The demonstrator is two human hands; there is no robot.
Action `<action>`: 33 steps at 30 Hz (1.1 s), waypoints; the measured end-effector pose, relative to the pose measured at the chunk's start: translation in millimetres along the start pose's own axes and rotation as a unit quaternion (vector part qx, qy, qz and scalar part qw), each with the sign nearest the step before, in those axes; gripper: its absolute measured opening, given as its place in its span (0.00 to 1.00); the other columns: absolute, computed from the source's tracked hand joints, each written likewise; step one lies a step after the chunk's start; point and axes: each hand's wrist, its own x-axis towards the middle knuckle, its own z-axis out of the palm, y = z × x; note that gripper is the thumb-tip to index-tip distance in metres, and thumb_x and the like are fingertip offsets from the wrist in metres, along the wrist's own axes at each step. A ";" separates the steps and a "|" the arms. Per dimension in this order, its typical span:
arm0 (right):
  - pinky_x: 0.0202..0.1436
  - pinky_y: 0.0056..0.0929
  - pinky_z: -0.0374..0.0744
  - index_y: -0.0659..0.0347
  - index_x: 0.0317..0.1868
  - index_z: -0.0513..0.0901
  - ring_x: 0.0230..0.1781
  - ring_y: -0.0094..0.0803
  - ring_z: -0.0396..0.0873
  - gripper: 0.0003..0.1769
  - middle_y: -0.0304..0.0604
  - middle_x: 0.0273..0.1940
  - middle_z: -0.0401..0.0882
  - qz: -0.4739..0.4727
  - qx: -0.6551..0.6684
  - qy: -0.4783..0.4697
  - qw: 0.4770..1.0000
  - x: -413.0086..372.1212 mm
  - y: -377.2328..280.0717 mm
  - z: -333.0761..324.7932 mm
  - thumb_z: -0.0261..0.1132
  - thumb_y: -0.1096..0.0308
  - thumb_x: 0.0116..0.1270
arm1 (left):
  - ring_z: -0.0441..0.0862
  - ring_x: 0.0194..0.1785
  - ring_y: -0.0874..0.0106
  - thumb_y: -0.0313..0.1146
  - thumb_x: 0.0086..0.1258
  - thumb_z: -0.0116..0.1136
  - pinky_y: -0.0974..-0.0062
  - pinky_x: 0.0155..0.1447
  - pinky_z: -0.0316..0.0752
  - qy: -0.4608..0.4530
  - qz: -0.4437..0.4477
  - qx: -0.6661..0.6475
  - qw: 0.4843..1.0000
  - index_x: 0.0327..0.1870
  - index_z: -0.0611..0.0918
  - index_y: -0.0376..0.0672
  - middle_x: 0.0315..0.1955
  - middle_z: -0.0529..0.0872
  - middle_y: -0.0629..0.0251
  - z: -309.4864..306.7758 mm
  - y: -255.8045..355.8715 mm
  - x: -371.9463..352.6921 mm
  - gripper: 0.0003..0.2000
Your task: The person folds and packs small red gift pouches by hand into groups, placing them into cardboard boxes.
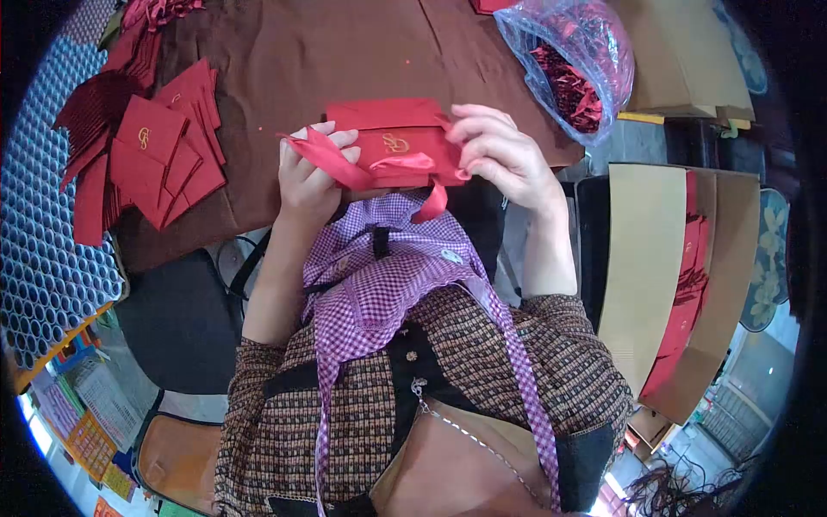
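Just above the table's near edge, a small red paper gift bag with a gold emblem lies flat between my hands. My left hand is closed on the bag's left end, with a loop of red satin ribbon across its fingers. More of the ribbon runs over the front of the bag, and one end hangs below it. My right hand has its curled fingertips and thumb at the bag's right edge. Whether those fingertips also catch some ribbon is hard to see.
Stacks of red bags lie on the brown tablecloth at left. A clear plastic bag holding red ribbons is at upper right. An open cardboard box with more red bags stands at right. A blue honeycomb-patterned surface borders the far left.
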 end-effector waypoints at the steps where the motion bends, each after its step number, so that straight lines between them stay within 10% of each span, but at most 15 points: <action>1: 0.65 0.44 0.64 0.63 0.32 0.81 0.63 0.49 0.68 0.04 0.46 0.48 0.79 -0.003 -0.002 0.000 1.000 -1.9 1.7 -0.8 0.62 0.72 0.58 | 0.80 0.48 0.60 0.27 0.52 0.61 0.61 0.52 0.71 0.002 0.002 0.001 1.000 0.36 0.83 0.46 0.42 0.86 0.66 -3.8 -1.2 1.2 0.09; 8: 0.59 0.39 0.71 0.66 0.36 0.80 0.54 0.41 0.74 0.07 0.44 0.42 0.79 0.058 0.138 0.133 0.980 -12.6 16.6 3.1 0.62 0.70 0.62 | 0.80 0.47 0.59 0.23 0.57 0.56 0.63 0.52 0.70 -0.037 -0.049 0.049 0.997 0.37 0.83 0.43 0.40 0.84 0.61 -17.1 -3.5 10.0 0.08; 10: 0.58 0.35 0.73 0.68 0.50 0.78 0.54 0.36 0.76 0.15 0.46 0.47 0.79 0.118 0.230 0.217 0.941 -17.5 35.9 8.4 0.61 0.69 0.66 | 0.81 0.46 0.64 0.20 0.60 0.55 0.69 0.54 0.72 -0.030 -0.307 -0.091 0.947 0.42 0.82 0.39 0.41 0.84 0.62 -20.9 2.8 9.0 0.10; 11: 0.58 0.35 0.73 0.68 0.50 0.78 0.54 0.36 0.76 0.15 0.46 0.47 0.79 0.113 0.224 0.226 0.941 -19.9 47.5 15.3 0.61 0.69 0.66 | 0.81 0.46 0.64 0.20 0.60 0.55 0.69 0.54 0.72 -0.031 -0.295 -0.095 0.950 0.42 0.82 0.39 0.41 0.84 0.62 -20.6 3.3 12.4 0.10; 13: 0.53 0.31 0.77 0.67 0.58 0.74 0.50 0.34 0.78 0.21 0.47 0.49 0.79 0.252 0.402 0.332 0.815 -15.4 56.3 32.8 0.61 0.66 0.67 | 0.80 0.47 0.71 0.20 0.64 0.55 0.74 0.56 0.72 0.059 -0.437 -0.313 0.841 0.50 0.78 0.34 0.45 0.83 0.63 -18.9 5.7 19.5 0.13; 17: 0.36 0.28 0.81 0.66 0.61 0.69 0.45 0.31 0.79 0.30 0.47 0.50 0.78 0.227 0.582 0.156 0.765 -13.2 47.3 72.7 0.64 0.55 0.67 | 0.79 0.49 0.72 0.22 0.67 0.51 0.74 0.57 0.72 0.070 -0.505 -0.482 0.713 0.56 0.73 0.31 0.47 0.82 0.60 -13.5 15.5 34.7 0.17; 22: 0.20 0.22 0.77 0.66 0.55 0.71 0.27 0.29 0.81 0.25 0.43 0.39 0.81 0.291 0.598 0.171 0.726 6.6 54.1 84.5 0.66 0.60 0.64 | 0.78 0.33 0.78 0.28 0.70 0.50 0.80 0.35 0.74 0.028 -0.551 -0.471 0.688 0.55 0.73 0.30 0.40 0.81 0.61 -2.5 11.3 26.3 0.15; 26: 0.16 0.23 0.75 0.66 0.53 0.72 0.26 0.27 0.80 0.20 0.42 0.36 0.80 0.271 0.498 0.250 0.785 54.5 73.7 35.1 0.64 0.70 0.62 | 0.78 0.31 0.77 0.31 0.72 0.49 0.79 0.36 0.75 0.028 -0.545 -0.430 0.719 0.52 0.75 0.31 0.34 0.81 0.63 -1.5 6.1 24.3 0.13; 31: 0.26 0.29 0.75 0.59 0.50 0.75 0.27 0.29 0.77 0.10 0.41 0.37 0.80 0.113 0.488 0.339 0.796 133.0 126.0 -96.7 0.57 0.68 0.70 | 0.78 0.29 0.77 0.26 0.71 0.51 0.81 0.32 0.74 -0.088 -0.351 -0.120 0.924 0.42 0.79 0.33 0.32 0.81 0.64 14.9 -31.4 -26.5 0.07; 33: 0.24 0.32 0.77 0.63 0.48 0.75 0.25 0.34 0.78 0.10 0.45 0.36 0.80 0.153 0.445 0.382 0.796 148.1 161.1 -138.3 0.58 0.70 0.69 | 0.78 0.29 0.77 0.24 0.69 0.52 0.81 0.34 0.74 -0.065 -0.347 -0.144 0.925 0.40 0.80 0.33 0.32 0.81 0.63 18.7 -27.6 -27.1 0.05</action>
